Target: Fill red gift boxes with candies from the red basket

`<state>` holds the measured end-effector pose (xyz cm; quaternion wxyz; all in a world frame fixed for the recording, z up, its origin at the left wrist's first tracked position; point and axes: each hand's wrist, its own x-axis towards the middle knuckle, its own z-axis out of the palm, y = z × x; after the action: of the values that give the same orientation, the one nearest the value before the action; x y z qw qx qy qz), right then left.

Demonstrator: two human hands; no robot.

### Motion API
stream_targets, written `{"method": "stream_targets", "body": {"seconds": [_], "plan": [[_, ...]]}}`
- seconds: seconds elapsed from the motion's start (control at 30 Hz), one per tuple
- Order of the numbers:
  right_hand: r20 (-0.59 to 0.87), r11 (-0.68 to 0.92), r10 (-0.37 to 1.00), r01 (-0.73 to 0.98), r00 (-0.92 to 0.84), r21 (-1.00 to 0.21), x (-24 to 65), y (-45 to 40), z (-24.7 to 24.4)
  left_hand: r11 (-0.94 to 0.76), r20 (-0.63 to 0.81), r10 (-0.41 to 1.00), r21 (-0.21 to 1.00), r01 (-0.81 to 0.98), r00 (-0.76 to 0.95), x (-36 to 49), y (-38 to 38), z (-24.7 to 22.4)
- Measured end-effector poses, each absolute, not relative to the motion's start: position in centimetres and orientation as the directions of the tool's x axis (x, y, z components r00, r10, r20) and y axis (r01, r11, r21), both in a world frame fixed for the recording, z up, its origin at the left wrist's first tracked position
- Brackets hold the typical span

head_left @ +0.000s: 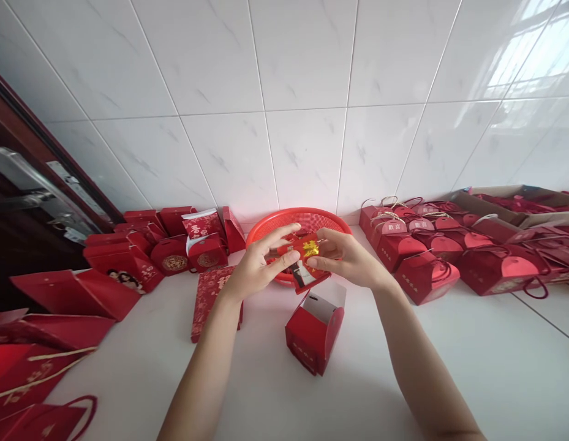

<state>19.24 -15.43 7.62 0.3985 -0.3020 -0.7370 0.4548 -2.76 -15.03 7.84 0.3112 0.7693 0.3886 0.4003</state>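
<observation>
Both hands meet over the front of a red plastic basket (252, 236). A small red packet (304, 269) with a gold character and a printed picture is pinched between them. My left hand (264, 260) has its thumb on the packet's left side, and my right hand (351, 256) grips the right side. Below the packet stands an open red gift box (307, 337) with its pale inside showing and its flaps up. What lies in the basket is mostly hidden behind my hands. A flat red patterned box (206, 306) rests beside my left forearm.
Red gift boxes (178, 254) and bags (36, 373) line the left side. On the right stand several closed red boxes with cord handles (426, 278), and a cardboard carton (490, 208) behind them. A tiled wall (307, 141) rises at the back; a door (31, 184) is at left.
</observation>
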Motion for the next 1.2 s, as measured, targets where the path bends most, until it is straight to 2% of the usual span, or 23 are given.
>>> {"method": "stream_targets", "body": {"seconds": [0.1, 0.17, 0.33, 0.47, 0.7, 0.83, 1.0, 1.2], "plan": [[0.321, 0.355, 0.850, 0.003, -0.418, -0.935, 19.5, -15.6, 7.9, -0.490, 0.396, 0.860, 0.815, 0.310, 0.320, -2.7, -15.0, 7.8], [0.330, 0.332, 0.872, -0.057, -0.363, -0.941, 19.7, -15.7, 8.1, -0.484, 0.376, 0.859, 0.817, 0.314, 0.347, -2.8, -14.9, 7.9], [0.348, 0.328, 0.895, -0.116, -0.279, -0.938, 19.9, -15.8, 8.4, -0.478, 0.140, 0.803, 0.732, 0.486, 0.579, -3.3, -15.1, 8.4], [0.352, 0.330, 0.895, -0.126, -0.275, -0.936, 19.9, -15.8, 8.5, -0.506, 0.008, 0.705, 0.707, 0.495, 0.709, -3.1, -15.6, 8.6], [0.364, 0.335, 0.894, -0.149, -0.263, -0.930, 19.9, -16.0, 8.7, -0.503, -0.154, 0.637, 0.659, 0.559, 0.755, -2.8, -16.0, 7.8], [0.364, 0.341, 0.893, -0.131, -0.263, -0.931, 19.9, -15.9, 8.6, -0.492, -0.187, 0.630, 0.655, 0.573, 0.754, -2.4, -16.4, 7.7], [0.346, 0.335, 0.904, -0.086, -0.250, -0.938, 19.9, -16.0, 8.7, -0.466, -0.187, 0.712, 0.596, 0.654, 0.677, -2.1, -16.7, 7.9], [0.347, 0.343, 0.906, -0.060, -0.244, -0.938, 19.9, -16.0, 8.8, -0.514, -0.179, 0.659, 0.602, 0.611, 0.731, -2.0, -16.5, 7.9]]}}
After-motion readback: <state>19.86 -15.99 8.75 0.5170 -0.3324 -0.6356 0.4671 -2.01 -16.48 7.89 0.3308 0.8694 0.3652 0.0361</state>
